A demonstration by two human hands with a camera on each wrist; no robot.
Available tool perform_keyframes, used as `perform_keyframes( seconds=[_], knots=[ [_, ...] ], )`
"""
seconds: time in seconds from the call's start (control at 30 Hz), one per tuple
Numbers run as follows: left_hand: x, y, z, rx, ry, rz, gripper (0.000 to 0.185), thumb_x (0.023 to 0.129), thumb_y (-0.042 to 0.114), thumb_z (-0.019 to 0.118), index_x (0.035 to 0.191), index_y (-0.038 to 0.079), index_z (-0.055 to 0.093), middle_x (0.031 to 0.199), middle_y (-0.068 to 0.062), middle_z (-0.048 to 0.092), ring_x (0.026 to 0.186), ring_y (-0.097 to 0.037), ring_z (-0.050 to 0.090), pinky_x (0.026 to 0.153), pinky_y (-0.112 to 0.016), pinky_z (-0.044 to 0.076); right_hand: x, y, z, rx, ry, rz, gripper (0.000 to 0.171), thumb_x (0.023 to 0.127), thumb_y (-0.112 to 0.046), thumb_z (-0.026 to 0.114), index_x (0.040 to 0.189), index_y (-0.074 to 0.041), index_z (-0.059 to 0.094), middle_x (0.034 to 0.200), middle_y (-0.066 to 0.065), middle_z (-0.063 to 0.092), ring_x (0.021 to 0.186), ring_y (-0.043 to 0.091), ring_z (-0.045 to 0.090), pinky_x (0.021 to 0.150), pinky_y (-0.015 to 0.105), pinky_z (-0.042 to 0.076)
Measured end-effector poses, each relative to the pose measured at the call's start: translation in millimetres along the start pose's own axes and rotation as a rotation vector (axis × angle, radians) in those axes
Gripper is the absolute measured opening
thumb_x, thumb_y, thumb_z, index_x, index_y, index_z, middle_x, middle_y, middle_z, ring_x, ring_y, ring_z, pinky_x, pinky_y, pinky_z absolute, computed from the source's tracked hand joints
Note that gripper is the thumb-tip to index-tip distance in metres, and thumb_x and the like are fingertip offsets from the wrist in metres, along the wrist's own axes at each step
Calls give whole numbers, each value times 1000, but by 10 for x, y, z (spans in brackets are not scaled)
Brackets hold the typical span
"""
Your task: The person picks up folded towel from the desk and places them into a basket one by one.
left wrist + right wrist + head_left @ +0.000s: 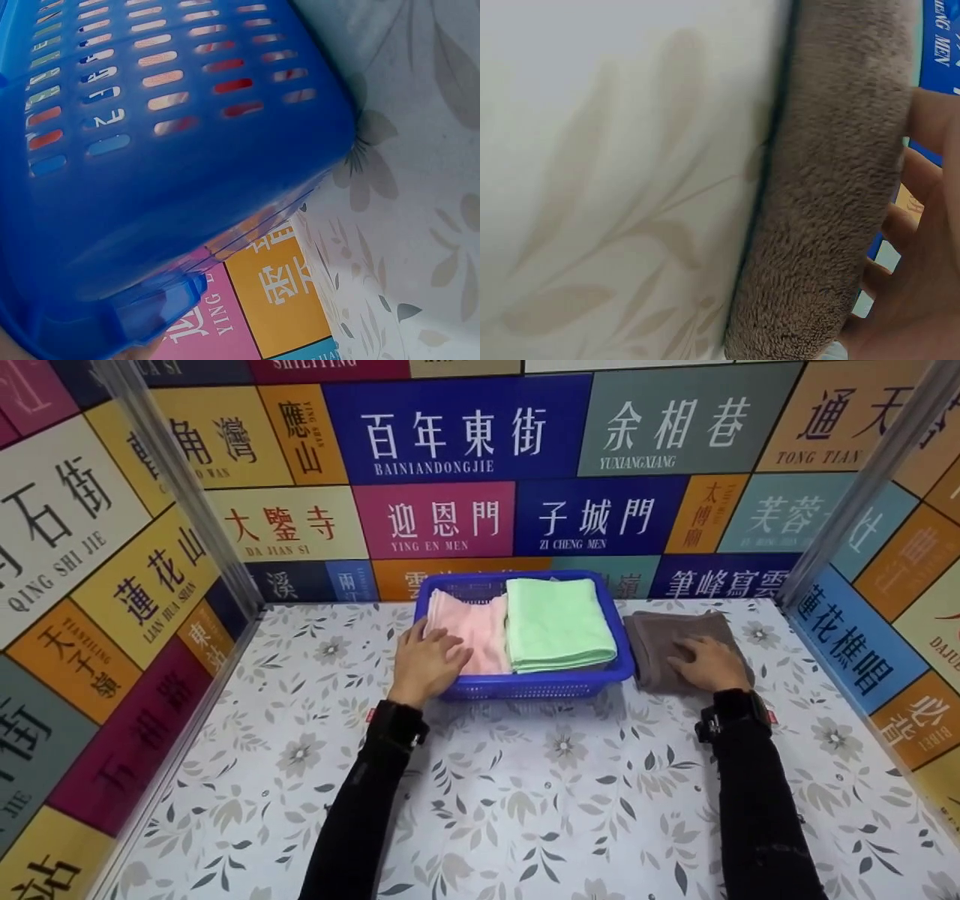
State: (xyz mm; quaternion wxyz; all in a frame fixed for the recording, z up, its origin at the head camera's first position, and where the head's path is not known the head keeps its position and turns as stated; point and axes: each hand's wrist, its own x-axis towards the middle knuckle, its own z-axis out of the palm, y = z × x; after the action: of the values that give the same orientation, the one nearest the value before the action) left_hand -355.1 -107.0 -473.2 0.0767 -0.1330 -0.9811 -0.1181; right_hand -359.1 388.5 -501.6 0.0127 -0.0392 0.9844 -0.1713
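Observation:
A blue plastic basket [525, 688] with slotted sides holds a folded pink towel [472, 634] and a folded light green towel [561, 622], side by side. My left hand [429, 660] rests over the basket's left front corner, its fingers spread across the rim and the edge of the pink towel. In the left wrist view the basket's side wall [195, 180] fills much of the picture and hides most of that hand. To the right of the basket lies a folded brown towel [652, 649]. On top of it rests my right hand [711, 661], fingers extended along its fuzzy surface [832, 180].
The table is covered by a white cloth [562, 795] with grey leaves and flowers. Panels with coloured street-name signs [457, 431] close off the back and both sides. The basket stands close to the back panel. Small red tags [370, 715] show near both wrists.

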Motion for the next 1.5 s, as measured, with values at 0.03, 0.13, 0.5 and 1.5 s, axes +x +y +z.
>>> perform_keyframes(
  seconds=[0.03, 0.13, 0.5, 1.5],
  knots=[
    [-2, -1, 4, -2, 2, 2, 49, 106, 54, 43, 136, 25, 68, 153, -7, 57, 156, -38, 27, 125, -57, 21, -18, 3, 11, -6, -5, -2, 62, 105, -41, 55, 152, -2, 47, 154, 38, 36, 139, 63, 32, 114, 74, 26],
    [-7, -9, 12, -2, -2, -3, 48, 106, 53, 44, 136, 25, 68, 153, -7, 57, 156, -37, 27, 126, -57, 21, -68, -19, 27, -21, -23, 4, 62, 105, -43, 54, 151, -2, 48, 154, 36, 37, 138, 62, 35, 111, 74, 31],
    [16, 6, 11, -4, -3, 4, 49, 106, 54, 43, 137, 24, 68, 158, -7, 51, 157, -37, 26, 126, -58, 19, -494, -131, 120, -112, -39, 20, 67, 103, -50, 52, 152, -4, 47, 154, 34, 39, 130, 65, 40, 97, 80, 39],
    [9, -5, 11, -19, 7, 6, 46, 106, 51, 46, 136, 25, 68, 163, -5, 44, 156, -37, 26, 126, -58, 19, -1252, 290, -267, 119, -101, -29, 87, 85, -39, 84, 150, 4, 47, 143, 41, 37, 124, 63, 45, 103, 74, 39]
  ],
)
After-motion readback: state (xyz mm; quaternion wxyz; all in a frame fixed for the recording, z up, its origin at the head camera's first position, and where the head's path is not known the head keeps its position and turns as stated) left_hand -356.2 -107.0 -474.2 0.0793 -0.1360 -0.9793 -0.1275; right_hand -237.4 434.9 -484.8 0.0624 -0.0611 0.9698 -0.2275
